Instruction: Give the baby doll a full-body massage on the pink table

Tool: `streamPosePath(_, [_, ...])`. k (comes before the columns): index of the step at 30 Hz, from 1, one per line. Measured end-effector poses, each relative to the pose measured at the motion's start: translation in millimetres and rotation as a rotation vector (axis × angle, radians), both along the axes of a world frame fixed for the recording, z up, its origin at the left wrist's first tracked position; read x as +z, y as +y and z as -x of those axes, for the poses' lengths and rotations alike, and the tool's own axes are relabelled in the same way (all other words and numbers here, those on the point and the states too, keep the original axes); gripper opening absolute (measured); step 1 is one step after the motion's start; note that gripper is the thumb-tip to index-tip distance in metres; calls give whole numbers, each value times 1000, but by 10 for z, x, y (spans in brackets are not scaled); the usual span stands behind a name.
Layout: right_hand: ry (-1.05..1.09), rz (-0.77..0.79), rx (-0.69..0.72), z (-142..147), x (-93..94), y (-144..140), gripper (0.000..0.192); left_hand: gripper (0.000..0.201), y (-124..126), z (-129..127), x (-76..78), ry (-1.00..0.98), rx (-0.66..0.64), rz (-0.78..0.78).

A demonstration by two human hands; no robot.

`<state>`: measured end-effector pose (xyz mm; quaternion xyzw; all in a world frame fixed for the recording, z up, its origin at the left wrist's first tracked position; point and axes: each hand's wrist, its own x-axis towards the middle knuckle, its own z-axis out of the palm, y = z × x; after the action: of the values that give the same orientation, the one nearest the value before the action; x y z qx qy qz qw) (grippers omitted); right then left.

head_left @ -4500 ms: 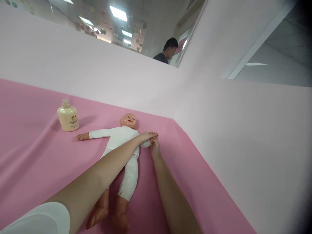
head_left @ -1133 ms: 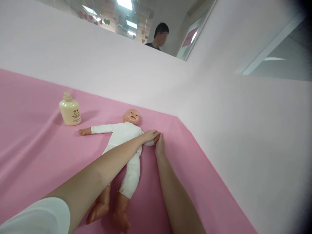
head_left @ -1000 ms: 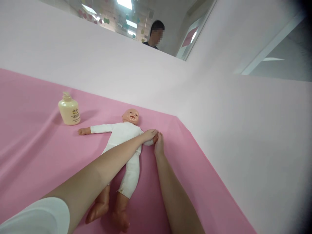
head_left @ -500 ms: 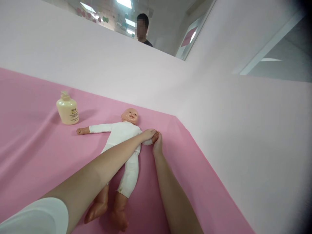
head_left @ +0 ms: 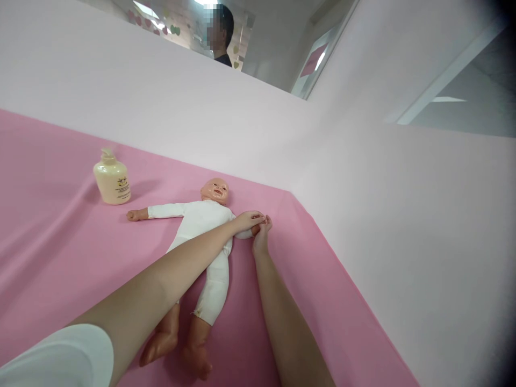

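A baby doll (head_left: pixel 201 226) in a white suit lies face up on a pink cloth (head_left: pixel 60 247), head toward the far wall, arms spread. My left forearm reaches across its body and my left hand (head_left: pixel 246 219) rests on the doll's outstretched arm on the right side. My right hand (head_left: pixel 262 236) meets it from below at the doll's small hand, which is mostly hidden between my fingers. Both hands hold that arm.
A cream pump bottle (head_left: pixel 110 179) stands upright on the cloth beyond the doll's other hand. Pale pink walls (head_left: pixel 403 215) close in at the back and right, forming a corner. Another person (head_left: pixel 221 33) is visible beyond the back wall.
My hands have stayed on the doll's arm, my right fingers shifting slightly. The person behind the wall has walked to the left.
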<state>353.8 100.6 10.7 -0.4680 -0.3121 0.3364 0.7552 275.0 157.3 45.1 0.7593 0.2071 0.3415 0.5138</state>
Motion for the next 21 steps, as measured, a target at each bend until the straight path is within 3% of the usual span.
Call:
streamPosePath(8, [-110, -69, 74, 2, -25, 66, 37, 33, 60, -17, -14, -8, 113, -6])
streamPosePath(16, [-186, -66, 122, -8, 2, 24, 47, 45, 119, -23, -32, 68, 231, -32])
streamPosePath(21, [-181, -73, 131, -17, -9, 27, 46, 41, 109, -19, -36, 80, 268, -59])
